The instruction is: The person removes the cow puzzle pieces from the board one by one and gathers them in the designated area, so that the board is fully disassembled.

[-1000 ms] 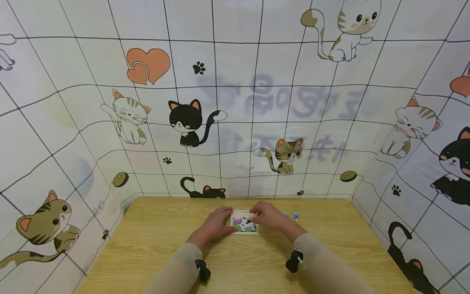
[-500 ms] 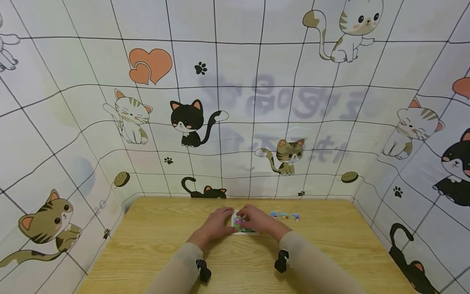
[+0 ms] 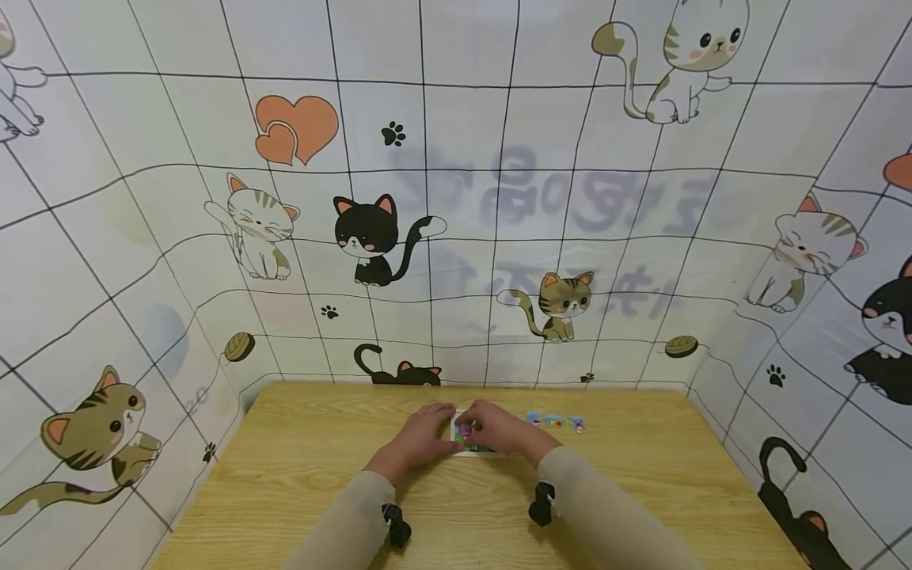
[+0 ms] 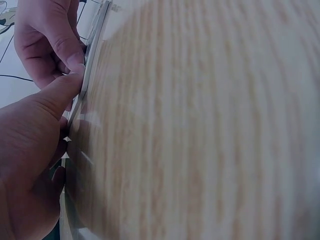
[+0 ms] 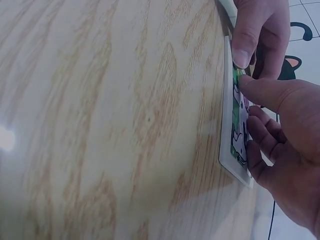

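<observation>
A small jigsaw puzzle board [image 5: 226,125] with a white rim and a cow picture lies flat on the table. My left hand [image 3: 420,435] holds its left side, thumb at the lower left corner and fingers along the far left. Over the picture is my right hand [image 3: 501,430], thumb and bent fingers touching it close to the left thumb. Much of the picture is hidden beneath this hand, and I cannot tell whether a piece is between its fingertips. In the right wrist view the two thumbs [image 5: 241,56] nearly meet on the green part.
Three loose blue-toned puzzle pieces [image 3: 554,422] lie in a row right of the board. The wooden table [image 3: 321,443] ends at a cloth wall [image 3: 456,237] with a grid and cartoon cats. A black wrist camera [image 3: 542,504] sits on each sleeve.
My right hand has moved left from the board's upper right side onto the picture, uncovering the loose pieces on the right. The left hand has stayed on the board's left side.
</observation>
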{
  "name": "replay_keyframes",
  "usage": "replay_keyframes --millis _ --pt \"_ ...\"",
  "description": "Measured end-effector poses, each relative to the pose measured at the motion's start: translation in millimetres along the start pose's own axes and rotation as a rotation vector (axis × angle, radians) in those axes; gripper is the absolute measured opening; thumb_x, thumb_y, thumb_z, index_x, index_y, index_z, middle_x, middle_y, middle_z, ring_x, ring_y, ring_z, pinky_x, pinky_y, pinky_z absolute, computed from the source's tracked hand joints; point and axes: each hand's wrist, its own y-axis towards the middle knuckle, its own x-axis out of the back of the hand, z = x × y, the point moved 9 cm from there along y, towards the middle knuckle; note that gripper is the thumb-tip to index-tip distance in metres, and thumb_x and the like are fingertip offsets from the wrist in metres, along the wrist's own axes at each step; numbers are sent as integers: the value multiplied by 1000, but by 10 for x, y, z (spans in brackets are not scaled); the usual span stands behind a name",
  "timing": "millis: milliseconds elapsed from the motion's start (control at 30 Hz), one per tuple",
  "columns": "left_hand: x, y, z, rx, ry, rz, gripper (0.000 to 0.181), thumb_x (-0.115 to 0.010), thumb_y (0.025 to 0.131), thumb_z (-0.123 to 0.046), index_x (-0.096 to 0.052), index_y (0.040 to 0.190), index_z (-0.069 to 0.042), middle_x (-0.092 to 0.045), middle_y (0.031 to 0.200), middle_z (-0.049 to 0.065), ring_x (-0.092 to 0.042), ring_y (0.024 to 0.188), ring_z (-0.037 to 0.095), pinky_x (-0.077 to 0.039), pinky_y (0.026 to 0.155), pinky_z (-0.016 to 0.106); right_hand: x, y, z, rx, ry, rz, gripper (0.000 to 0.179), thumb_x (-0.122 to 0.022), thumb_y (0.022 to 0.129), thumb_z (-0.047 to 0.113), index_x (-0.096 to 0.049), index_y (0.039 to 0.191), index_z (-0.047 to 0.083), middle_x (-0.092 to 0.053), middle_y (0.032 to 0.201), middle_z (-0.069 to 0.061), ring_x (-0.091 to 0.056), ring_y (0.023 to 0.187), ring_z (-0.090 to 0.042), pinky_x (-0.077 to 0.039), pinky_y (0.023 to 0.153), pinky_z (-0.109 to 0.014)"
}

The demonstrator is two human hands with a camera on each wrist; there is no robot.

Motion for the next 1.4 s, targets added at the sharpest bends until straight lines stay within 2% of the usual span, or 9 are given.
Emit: replay_keyframes --millis 400,633,867,1067,1200,1400 --pt "13 -12 -18 36 -16 15 75 -82 101 -43 -57 159 -3 -51 167 14 -41 158 43 -36 123 69 -13 17 -6 -2 7 -16 37 -77 104 7 -72 140 3 -64 121 -11 -61 101 -20 -56 90 -39" --pt "-16 9 23 53 -9 21 76 -82 101 -45 -57 160 -6 -51 168 13 -41 159 41 -35 125 66 17 2 43 45 61 -35 35 -78 101 -1 -65 134 0 -63 117 -14 -65 102 -28 -57 88 -38" --pt "-30 24 52 52 -12 22 75 -82 101 -45 -57 160 -5 -50 168 13 -41 158 42 -35 125 68 15 11 8 31 74 -45 35 -78 102 2 -67 136 2 -63 117 -12 -65 101 -25 -57 88 -37" --pt "-26 25 38 34 -17 14 73 -82 101 -42 -58 159 -5 -51 167 15 -41 157 44 -36 123 70 35 25 -41 27 49 -88 33 -80 101 2 -72 133 4 -67 114 -7 -67 100 -21 -59 88 -38" --pt "-37 22 47 47 -11 23 74 -81 102 -45 -57 161 -7 -51 168 13 -40 158 42 -35 125 67 57 36 -47 15 28 -91 31 -79 103 4 -74 134 6 -69 113 -4 -67 101 -21 -58 88 -38" --pt "-31 16 40 56 -11 30 77 -82 101 -47 -57 161 -6 -50 168 12 -40 159 41 -35 125 67 76 44 7 40 -77 -83 30 -81 103 9 -77 132 5 -72 115 -5 -69 100 -21 -60 88 -40"
